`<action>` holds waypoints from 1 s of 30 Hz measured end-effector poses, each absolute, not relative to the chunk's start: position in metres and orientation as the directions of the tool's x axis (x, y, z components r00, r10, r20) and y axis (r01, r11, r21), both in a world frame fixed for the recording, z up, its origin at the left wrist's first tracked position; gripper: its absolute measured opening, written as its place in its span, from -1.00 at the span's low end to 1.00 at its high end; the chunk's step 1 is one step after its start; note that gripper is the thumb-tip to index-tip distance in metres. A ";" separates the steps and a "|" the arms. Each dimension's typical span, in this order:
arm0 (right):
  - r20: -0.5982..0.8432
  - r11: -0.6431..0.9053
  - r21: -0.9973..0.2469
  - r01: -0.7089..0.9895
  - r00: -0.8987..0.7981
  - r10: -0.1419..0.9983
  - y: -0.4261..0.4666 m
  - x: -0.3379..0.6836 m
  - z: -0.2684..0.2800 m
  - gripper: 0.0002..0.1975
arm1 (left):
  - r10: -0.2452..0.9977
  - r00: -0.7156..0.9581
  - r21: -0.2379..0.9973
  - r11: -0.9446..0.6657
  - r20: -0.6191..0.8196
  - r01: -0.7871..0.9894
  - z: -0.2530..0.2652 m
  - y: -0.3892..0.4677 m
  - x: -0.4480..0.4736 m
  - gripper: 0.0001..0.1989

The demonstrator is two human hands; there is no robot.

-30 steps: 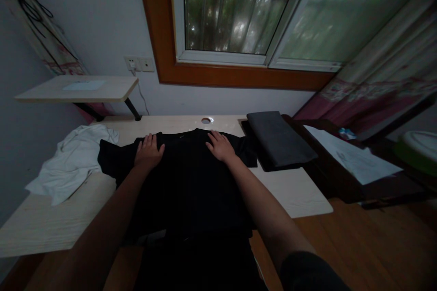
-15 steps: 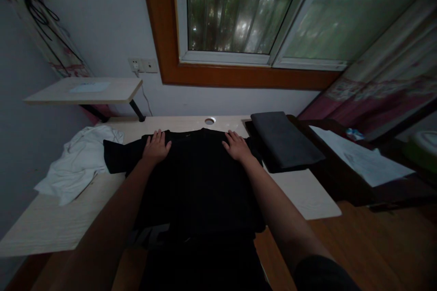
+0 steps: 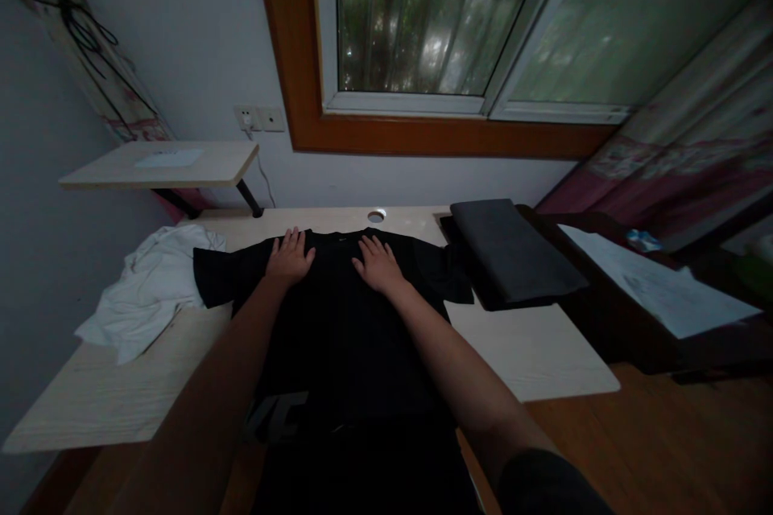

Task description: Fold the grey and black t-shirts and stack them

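A black T-shirt [image 3: 353, 338] lies spread on the pale wooden table [image 3: 531, 346], its collar toward the wall and both short sleeves out to the sides. My left hand [image 3: 291, 257] rests flat on the shirt just left of the collar, fingers stretched out. To the right of the collar, my right hand [image 3: 378, 264] also lies flat with its fingers apart. Neither hand grips the cloth. Grey lettering shows near the shirt's lower left part. The hem blends into dark clothing at the near edge and is hard to make out.
A crumpled white cloth [image 3: 150, 282] lies at the left, touching the left sleeve. Behind it stands a small raised shelf [image 3: 121, 165]. Folded dark grey fabric [image 3: 513, 249] lies at the right. Farther right, a paper sheet [image 3: 658, 282] rests on a dark surface.
My right hand has slid left toward the collar, and the right side of the shirt, with its sleeve, now lies spread out. My left hand stays by the collar. The view has shifted slightly.
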State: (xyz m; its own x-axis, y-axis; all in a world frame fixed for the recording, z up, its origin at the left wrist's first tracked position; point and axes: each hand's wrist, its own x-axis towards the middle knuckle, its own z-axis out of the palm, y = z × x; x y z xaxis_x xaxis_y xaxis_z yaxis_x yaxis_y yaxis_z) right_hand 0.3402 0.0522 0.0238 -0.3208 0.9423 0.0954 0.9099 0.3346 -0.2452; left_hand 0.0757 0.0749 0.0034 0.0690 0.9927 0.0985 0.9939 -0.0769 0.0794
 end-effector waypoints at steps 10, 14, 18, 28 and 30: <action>0.123 0.303 -0.210 0.930 -0.282 0.951 0.063 0.394 0.017 -0.38 | 0.952 0.078 0.108 -0.114 0.296 0.988 0.012 0.061 0.074 -0.39; 0.148 0.327 -0.210 0.921 -0.301 0.942 0.055 0.405 0.020 -0.38 | 0.930 0.072 0.121 -0.123 0.360 0.985 0.018 0.048 0.071 -0.50; 0.165 0.324 -0.212 0.922 -0.293 0.942 0.047 0.409 0.020 -0.40 | 0.941 0.091 0.117 -0.136 0.327 0.984 0.017 0.033 0.065 -0.52; 0.208 0.284 -0.185 0.941 -0.245 0.947 0.023 0.393 0.011 -0.41 | 0.975 0.095 0.028 -0.102 0.202 0.994 0.012 0.010 0.050 -0.40; 0.193 0.279 -0.190 0.941 -0.243 0.951 0.023 0.389 0.013 -0.41 | 0.980 0.092 0.022 -0.097 0.179 0.995 0.013 0.010 0.045 -0.39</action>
